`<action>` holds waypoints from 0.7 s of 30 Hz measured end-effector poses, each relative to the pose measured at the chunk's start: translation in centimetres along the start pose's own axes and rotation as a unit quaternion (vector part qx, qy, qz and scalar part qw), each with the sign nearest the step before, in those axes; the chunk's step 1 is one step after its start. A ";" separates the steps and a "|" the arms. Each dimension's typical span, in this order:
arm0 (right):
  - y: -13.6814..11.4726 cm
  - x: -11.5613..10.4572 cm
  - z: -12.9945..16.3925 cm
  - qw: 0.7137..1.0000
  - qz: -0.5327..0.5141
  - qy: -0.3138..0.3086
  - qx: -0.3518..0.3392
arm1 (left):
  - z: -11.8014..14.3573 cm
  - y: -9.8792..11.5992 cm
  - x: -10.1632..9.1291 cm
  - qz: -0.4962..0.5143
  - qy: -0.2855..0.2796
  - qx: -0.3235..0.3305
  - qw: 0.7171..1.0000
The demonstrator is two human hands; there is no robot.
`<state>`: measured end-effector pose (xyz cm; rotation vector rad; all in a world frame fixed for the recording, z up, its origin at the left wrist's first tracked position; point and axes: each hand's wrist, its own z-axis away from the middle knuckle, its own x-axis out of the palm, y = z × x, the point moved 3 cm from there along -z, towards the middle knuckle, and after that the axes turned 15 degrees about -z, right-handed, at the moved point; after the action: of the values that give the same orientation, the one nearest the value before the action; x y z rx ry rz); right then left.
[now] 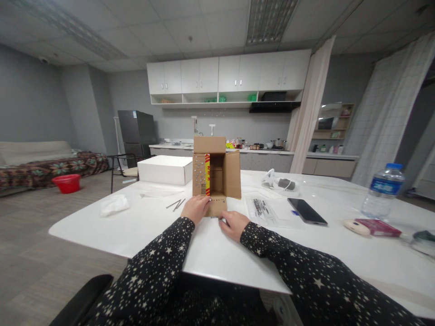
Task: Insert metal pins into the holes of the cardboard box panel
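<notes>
One cardboard box (200, 181), standing open, frame centre.
Left hand (196, 208), fingers bunched, at left edge of lowered front flap (216, 208); right hand (234, 224), fingers curled, near its lower right corner. Whether either pinches anything, cannot tell. Slim metal pieces (178, 205) lie left of centre.

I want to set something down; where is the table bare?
Bare: left, between the crumpled white wad and the left sleeve; right, between the phone and the right sleeve. Crowded: around the cardboard box, with the left hand and right hand at its front, and farther right, by the bottle and dark red pack.
</notes>
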<state>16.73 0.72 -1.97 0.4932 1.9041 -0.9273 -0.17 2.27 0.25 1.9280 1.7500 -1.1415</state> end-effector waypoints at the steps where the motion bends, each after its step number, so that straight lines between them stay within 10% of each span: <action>1: 0.0 0.0 0.0 1.000 0.000 -0.001 0.000 | 0.0 0.0 0.0 -0.003 0.001 0.002 1.000; 21: 0.0 0.0 0.1 1.000 -0.001 0.001 -0.001 | 0.0 -0.2 0.7 0.005 0.013 -0.015 1.000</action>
<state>16.75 0.63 -1.98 0.4905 1.9069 -0.9260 -0.36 2.80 -0.18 1.9409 1.7578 -1.0853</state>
